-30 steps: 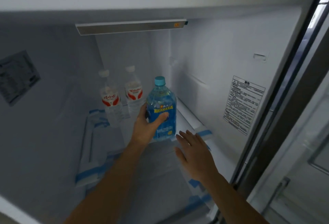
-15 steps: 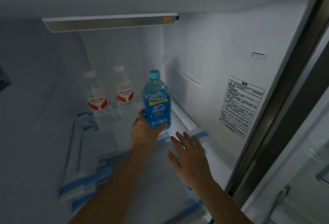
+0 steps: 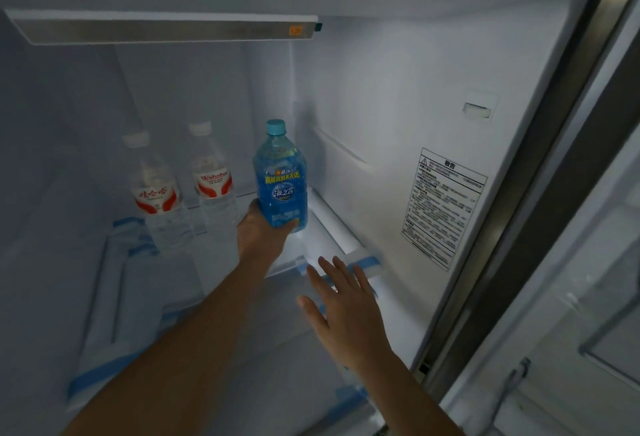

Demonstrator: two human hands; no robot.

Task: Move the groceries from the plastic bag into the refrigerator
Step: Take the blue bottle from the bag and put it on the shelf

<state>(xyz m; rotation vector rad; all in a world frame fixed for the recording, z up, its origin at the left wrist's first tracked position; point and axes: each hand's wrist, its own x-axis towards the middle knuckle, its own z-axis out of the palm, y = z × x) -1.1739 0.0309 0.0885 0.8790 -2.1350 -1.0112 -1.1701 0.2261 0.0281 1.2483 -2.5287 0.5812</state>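
A blue drink bottle [image 3: 281, 179] with a teal cap stands upright deep inside the refrigerator [image 3: 388, 96], near its right wall. My left hand [image 3: 260, 230] is wrapped around the bottle's lower part from the left. Whether the bottle's base touches the glass shelf [image 3: 221, 297] is hidden by my hand. My right hand [image 3: 341, 307] hovers in front of the bottle, palm down, fingers spread, holding nothing. The plastic bag is out of view.
Two clear water bottles [image 3: 155, 189] [image 3: 212, 175] with red-and-white labels stand at the back left of the shelf. Blue tape strips [image 3: 100, 376] mark the shelf edges. A warning sticker [image 3: 445, 207] is on the right wall. The fridge door [image 3: 588, 331] hangs open at right.
My left hand has carried the blue bottle farther back toward the right rear corner, and its grip has slid lower on the bottle. My right hand stays open in front.
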